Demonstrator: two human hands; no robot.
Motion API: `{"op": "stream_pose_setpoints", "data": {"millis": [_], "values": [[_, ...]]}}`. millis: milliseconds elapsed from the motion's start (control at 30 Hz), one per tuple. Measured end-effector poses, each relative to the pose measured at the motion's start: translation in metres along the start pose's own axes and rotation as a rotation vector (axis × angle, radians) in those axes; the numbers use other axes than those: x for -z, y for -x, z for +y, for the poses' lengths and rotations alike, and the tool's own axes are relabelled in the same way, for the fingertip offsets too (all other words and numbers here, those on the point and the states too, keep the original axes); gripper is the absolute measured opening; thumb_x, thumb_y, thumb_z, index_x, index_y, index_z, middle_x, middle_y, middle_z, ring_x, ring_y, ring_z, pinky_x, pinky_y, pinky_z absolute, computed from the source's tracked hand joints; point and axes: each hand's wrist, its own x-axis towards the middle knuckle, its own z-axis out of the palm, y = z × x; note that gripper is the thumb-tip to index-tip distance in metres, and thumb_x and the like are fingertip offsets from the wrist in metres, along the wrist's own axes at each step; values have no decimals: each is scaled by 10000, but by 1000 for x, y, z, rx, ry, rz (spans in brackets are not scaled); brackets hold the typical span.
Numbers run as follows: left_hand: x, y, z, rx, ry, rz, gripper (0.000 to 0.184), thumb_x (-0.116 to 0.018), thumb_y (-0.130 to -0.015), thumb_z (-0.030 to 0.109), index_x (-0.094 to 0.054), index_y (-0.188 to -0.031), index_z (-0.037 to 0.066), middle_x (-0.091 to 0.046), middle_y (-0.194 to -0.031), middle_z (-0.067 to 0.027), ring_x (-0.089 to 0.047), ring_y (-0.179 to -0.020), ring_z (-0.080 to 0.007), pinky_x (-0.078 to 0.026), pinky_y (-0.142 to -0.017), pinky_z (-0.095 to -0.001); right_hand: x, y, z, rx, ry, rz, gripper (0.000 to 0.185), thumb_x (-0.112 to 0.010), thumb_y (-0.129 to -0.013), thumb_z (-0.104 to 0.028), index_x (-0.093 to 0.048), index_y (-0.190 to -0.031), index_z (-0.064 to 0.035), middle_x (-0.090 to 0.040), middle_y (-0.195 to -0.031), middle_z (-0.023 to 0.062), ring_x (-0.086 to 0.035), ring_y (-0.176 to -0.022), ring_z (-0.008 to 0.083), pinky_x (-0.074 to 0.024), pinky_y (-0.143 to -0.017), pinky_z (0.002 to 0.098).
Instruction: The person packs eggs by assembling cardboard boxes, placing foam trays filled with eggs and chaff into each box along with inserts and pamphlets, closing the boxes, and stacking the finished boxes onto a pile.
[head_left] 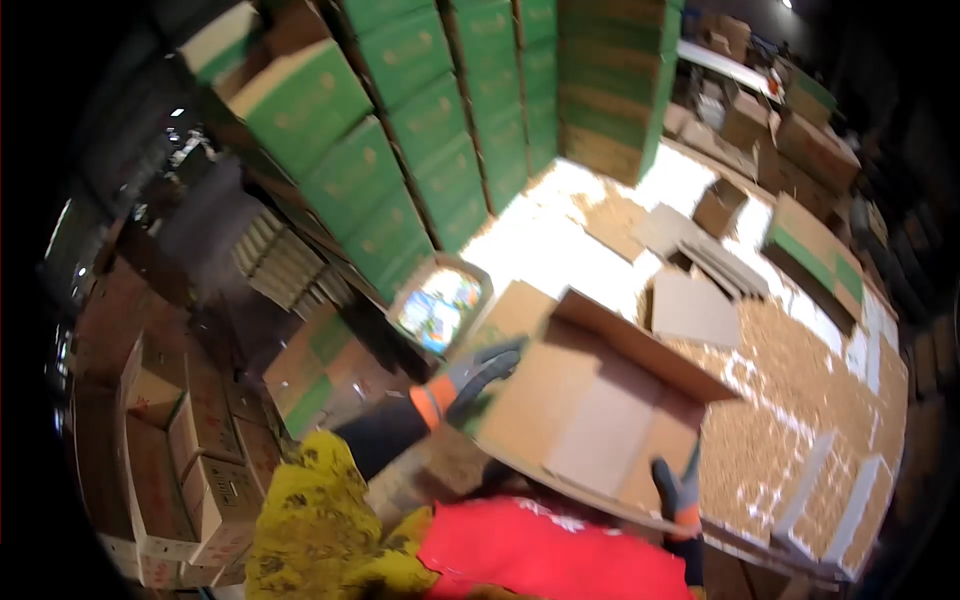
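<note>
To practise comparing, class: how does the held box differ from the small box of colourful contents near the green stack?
The held box looks larger than the small box. The held box shows a bare inside, while the small box holds colourful contents. The left hand and right hand are at the held box; neither touches the small box. Both are open on top.

Green boxes (428, 120) in tall columns
</note>
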Motion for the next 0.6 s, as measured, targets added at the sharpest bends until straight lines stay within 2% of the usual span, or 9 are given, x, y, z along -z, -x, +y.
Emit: {"op": "stream_pose_setpoints", "data": {"millis": [67, 100, 167, 200, 267, 367, 467, 533, 600], "values": [[-5, 5, -39, -316, -68, 75, 620, -416, -962, 411, -253, -1421, 28, -372, -1412, -114, -356, -1299, -193, -311, -1068, -349, 26, 2, 12, 187, 82, -33, 752, -631, -851, -180, -190, -1422, 30, -387, -1348, 129, -448, -1154, 219, -389, -968, 321], [-9, -12, -117, -290, 138, 168, 585, -414, -968, 381, -269, -1419, 37, -382, -1406, -114, -374, -1288, -195, -310, -1070, -348, 50, 3, 32, -37, -54, -124, 729, -589, -880, -255, -189, -1429, 9, -377, -1379, 121, -422, -1210, 236, -339, -1018, 340], [-30, -12, -125, -154, 553, 173, 534, -406, -979, 334, -295, -1411, 40, -398, -1398, -115, -404, -1269, -215, -302, -1076, -351, 33, 8, -7, 47, -187, -161, 650, -561, -896, -266, -259, -1414, -16, -397, -1367, 114, -413, -1224, 225, -362, -1000, 345], [-59, 20, -65, -47, 745, 76, 518, -399, -983, 317, -305, -1405, 33, -404, -1394, -116, -416, -1262, -231, -296, -1081, -356, 32, 3, -8, 26, -208, -169, 645, -559, -897, -270, -263, -1412, -17, -399, -1367, 114, -414, -1224, 225, -361, -1001, 346], [-73, 39, -35, -284, 320, 75, 504, -403, -982, 308, -331, -1388, 17, -412, -1386, -116, -421, -1256, -226, -309, -1075, -347, 26, -5, -15, 2, -261, -180, 637, -555, -900, -278, -273, -1409, -18, -402, -1366, 113, -415, -1223, 226, -361, -1003, 347], [-71, 48, -6, -410, 358, 59, 491, -433, -968, 312, -390, -1348, 5, -457, -1344, -110, -459, -1211, -204, -347, -1045, -333, 6, -17, -34, 43, -349, -210, 625, -549, -903, -290, -286, -1403, -21, -408, -1365, 113, -418, -1221, 226, -361, -1006, 348], [-29, 42, 7, -394, 463, 61, 449, -458, -956, 291, -446, -1305, 10, -514, -1282, -99, -501, -1152, -180, -380, -1009, -322, -17, -24, -55, 109, -456, -246, 614, -542, -907, -302, -300, -1398, -23, -413, -1364, 113, -420, -1219, 227, -361, -1009, 349], [-2, 55, 57, -377, 592, 49, 413, -469, -947, 291, -493, -1258, 20, -559, -1221, -94, -531, -1104, -181, -388, -993, -312, -38, -30, -68, 170, -530, -286, 607, -538, -909, -311, -310, -1394, -25, -416, -1363, 113, -422, -1218, 227, -361, -1011, 350], [47, 73, 119, -490, 480, 45, 390, -477, -944, 273, -499, -1245, 25, -566, -1203, -87, -539, -1084, -174, -406, -967, -312, -66, -38, -83, 245, -605, -350, 601, -534, -912, -319, -319, -1390, -26, -420, -1363, 112, -424, -1217, 227, -361, -1013, 351]]}}
